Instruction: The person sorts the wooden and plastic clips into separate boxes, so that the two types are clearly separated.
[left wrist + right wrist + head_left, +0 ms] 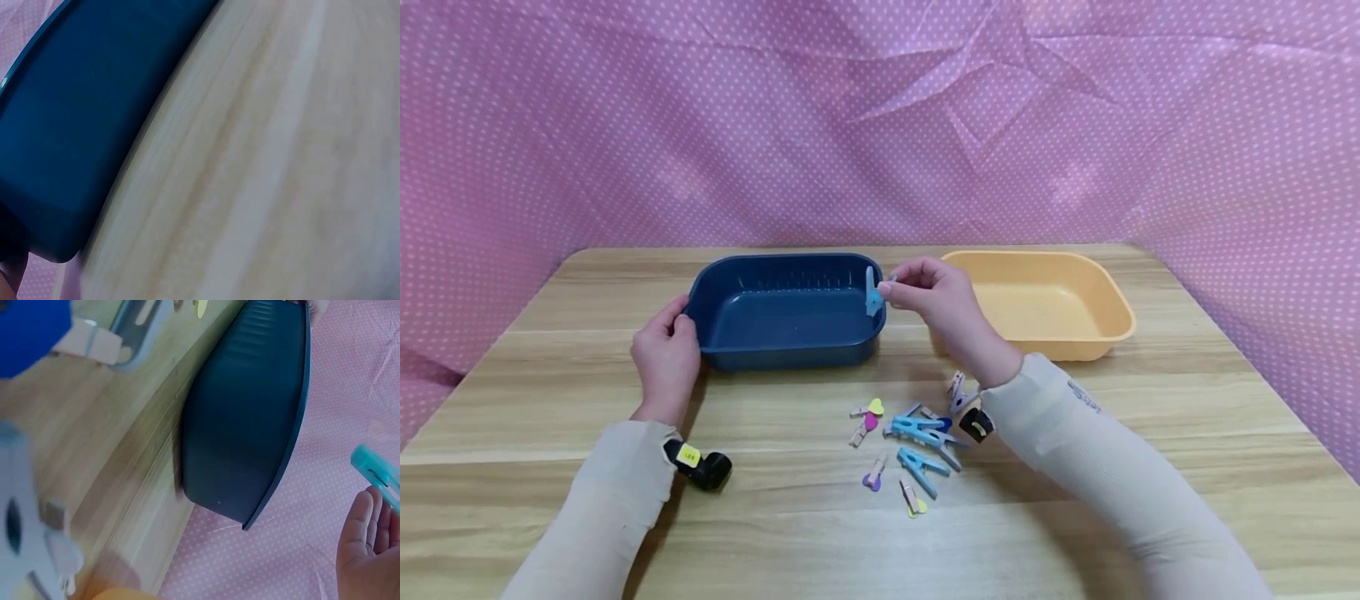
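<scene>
My right hand pinches a light blue plastic clothespin between thumb and fingers, over the right rim of a dark blue basin. In the right wrist view this clothespin sticks out beyond the fingers, partly cut off by the frame. At the basin's left end, my left hand holds the rim; its far fingers are hidden. Nearer me on the table lies a loose group of blue clothespins and small wooden clips with coloured hearts, such as a yellow heart clip and a purple heart clip.
A yellow basin stands to the right, partly behind the right hand and forearm. The wooden table carries everything. Pink dotted cloth hangs behind and at both sides. Each wrist wears a black camera, the left wrist camera being plainest.
</scene>
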Action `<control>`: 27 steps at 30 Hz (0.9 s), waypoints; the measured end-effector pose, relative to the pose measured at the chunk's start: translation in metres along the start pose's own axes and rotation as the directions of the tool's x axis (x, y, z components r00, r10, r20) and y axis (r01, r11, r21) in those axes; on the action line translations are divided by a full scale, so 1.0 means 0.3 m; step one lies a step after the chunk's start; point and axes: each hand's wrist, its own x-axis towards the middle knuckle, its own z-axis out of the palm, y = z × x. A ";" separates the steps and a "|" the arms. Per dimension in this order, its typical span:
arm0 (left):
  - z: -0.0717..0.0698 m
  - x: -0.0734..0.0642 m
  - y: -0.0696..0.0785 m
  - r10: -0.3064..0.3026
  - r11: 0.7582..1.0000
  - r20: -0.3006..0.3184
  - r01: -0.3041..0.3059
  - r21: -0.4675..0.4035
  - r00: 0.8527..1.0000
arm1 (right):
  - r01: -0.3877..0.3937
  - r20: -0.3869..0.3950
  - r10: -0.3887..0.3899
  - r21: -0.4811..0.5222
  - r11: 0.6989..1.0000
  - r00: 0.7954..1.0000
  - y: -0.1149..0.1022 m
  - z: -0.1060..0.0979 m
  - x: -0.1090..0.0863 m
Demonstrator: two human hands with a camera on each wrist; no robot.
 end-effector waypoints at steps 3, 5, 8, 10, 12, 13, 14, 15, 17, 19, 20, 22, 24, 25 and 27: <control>-0.002 -0.002 -0.001 0.004 1.000 -0.005 -0.004 -0.003 1.000 | -0.004 -0.002 0.004 0.015 1.000 1.000 0.001 0.018 0.014; -0.004 -0.003 -0.002 0.000 1.000 -0.001 0.000 -0.004 1.000 | -0.008 0.001 0.008 0.015 1.000 1.000 0.006 0.030 0.024; -0.005 -0.007 -0.003 0.002 1.000 -0.002 -0.002 0.002 1.000 | -0.023 -0.006 0.023 0.008 1.000 1.000 0.013 0.045 0.035; -0.004 -0.010 -0.005 0.008 1.000 -0.003 -0.008 0.004 1.000 | -0.033 -0.017 0.033 -0.002 0.999 0.999 0.019 0.052 0.041; -0.003 -0.012 -0.006 0.015 1.000 -0.010 -0.015 0.004 1.000 | -0.040 -0.029 0.039 -0.024 0.999 0.999 0.022 0.059 0.048; -0.003 -0.012 -0.007 0.016 1.000 -0.010 -0.016 0.001 1.000 | -0.043 -0.032 0.042 -0.033 0.999 0.999 0.024 0.062 0.052; -0.004 -0.012 -0.007 0.013 1.000 -0.013 -0.014 -0.001 1.000 | -0.046 -0.032 0.045 -0.042 0.998 0.998 0.025 0.067 0.057; -0.005 -0.011 -0.008 0.012 1.000 -0.016 -0.012 -0.002 1.000 | -0.049 -0.033 0.048 -0.045 0.998 0.998 0.027 0.071 0.062; -0.007 -0.010 -0.008 0.014 1.000 -0.022 -0.014 0.000 1.000 | -0.055 -0.034 0.054 -0.042 0.998 0.998 0.030 0.079 0.072; -0.007 -0.009 -0.008 0.022 1.000 -0.024 -0.022 0.001 0.999 | -0.065 -0.039 0.063 -0.030 0.997 0.997 0.033 0.086 0.080; -0.007 -0.009 -0.008 0.025 1.000 -0.023 -0.025 0.003 0.999 | -0.069 -0.043 0.068 -0.021 0.997 0.997 0.035 0.089 0.083; -0.004 -0.009 -0.008 0.040 0.999 -0.026 -0.040 0.002 0.999 | -0.071 -0.047 0.071 -0.008 0.997 0.996 0.038 0.092 0.087; -0.001 -0.010 -0.008 0.044 0.999 -0.027 -0.045 -0.005 0.999 | -0.072 -0.047 0.072 0.000 0.997 0.996 0.039 0.093 0.090; -0.001 -0.011 -0.008 0.043 0.999 -0.030 -0.043 -0.008 0.999 | -0.071 -0.045 0.071 0.002 0.997 0.996 0.039 0.094 0.091; -0.001 -0.010 -0.009 0.034 0.999 -0.030 -0.034 -0.009 0.999 | -0.069 -0.041 0.069 0.001 0.998 0.997 0.036 0.095 0.092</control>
